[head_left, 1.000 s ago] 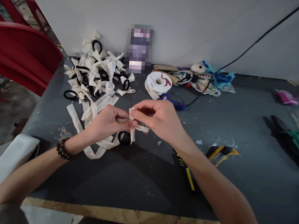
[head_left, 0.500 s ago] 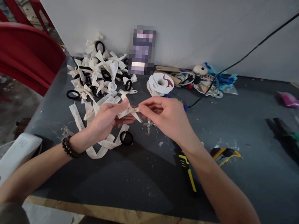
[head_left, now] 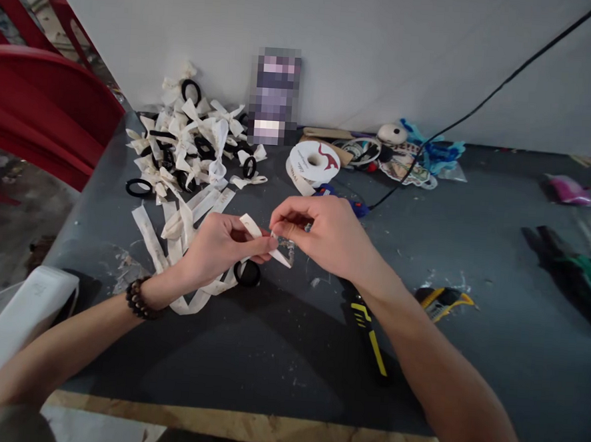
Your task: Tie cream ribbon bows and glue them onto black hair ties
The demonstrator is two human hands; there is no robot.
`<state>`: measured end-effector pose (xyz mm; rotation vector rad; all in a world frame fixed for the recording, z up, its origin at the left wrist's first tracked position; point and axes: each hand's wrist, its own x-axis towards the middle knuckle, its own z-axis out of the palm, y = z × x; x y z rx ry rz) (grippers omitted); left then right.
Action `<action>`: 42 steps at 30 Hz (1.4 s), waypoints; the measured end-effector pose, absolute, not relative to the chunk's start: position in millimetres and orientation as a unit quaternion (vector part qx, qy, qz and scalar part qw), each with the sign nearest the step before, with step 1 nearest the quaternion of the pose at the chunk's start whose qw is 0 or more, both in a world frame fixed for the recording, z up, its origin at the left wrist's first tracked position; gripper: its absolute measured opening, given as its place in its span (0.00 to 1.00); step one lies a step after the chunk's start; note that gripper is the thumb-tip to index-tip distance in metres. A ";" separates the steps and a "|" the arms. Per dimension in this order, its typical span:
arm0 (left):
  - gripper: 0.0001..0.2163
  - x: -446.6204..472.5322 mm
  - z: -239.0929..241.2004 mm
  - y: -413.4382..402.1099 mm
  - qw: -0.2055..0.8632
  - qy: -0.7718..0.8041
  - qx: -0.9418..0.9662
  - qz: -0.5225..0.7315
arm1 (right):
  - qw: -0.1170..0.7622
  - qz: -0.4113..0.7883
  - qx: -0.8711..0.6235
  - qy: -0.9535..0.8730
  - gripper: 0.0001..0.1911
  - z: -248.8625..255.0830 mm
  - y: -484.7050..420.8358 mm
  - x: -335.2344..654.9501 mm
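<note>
My left hand (head_left: 221,246) and my right hand (head_left: 325,235) meet over the dark table, both pinching a short piece of cream ribbon (head_left: 255,230) folded between the fingertips. A black hair tie (head_left: 247,273) lies on the table just below my left hand. Loose cream ribbon strips (head_left: 174,240) trail under and left of my left wrist, which wears a dark bead bracelet.
A pile of finished ribbon bows on black hair ties (head_left: 190,141) sits at the back left, a ribbon spool (head_left: 314,162) and a blue glue gun (head_left: 349,204) behind my hands. A yellow utility knife (head_left: 443,300) lies right of my forearm, green pliers (head_left: 577,275) far right.
My hands lifted the ribbon piece, then lowered it nearer the table; the fold between my fingertips has been reshaped. The hair tie has stayed in place.
</note>
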<state>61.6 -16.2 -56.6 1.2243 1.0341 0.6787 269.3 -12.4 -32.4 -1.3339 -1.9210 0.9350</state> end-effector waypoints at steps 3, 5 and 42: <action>0.11 63.9 -56.2 -20.0 0.639 0.448 0.541 0.313 | 0.301 0.325 -0.515 -0.734 0.07 -32.5 -11.0 270.4; 0.11 65.0 -55.9 -21.8 0.635 0.442 0.538 0.334 | 0.310 0.299 -0.522 -0.736 0.07 -34.3 -9.5 268.9; 0.11 58.8 -52.4 -19.0 0.594 0.456 0.601 0.279 | 0.377 0.385 -0.506 -0.674 0.06 -34.6 -23.9 250.2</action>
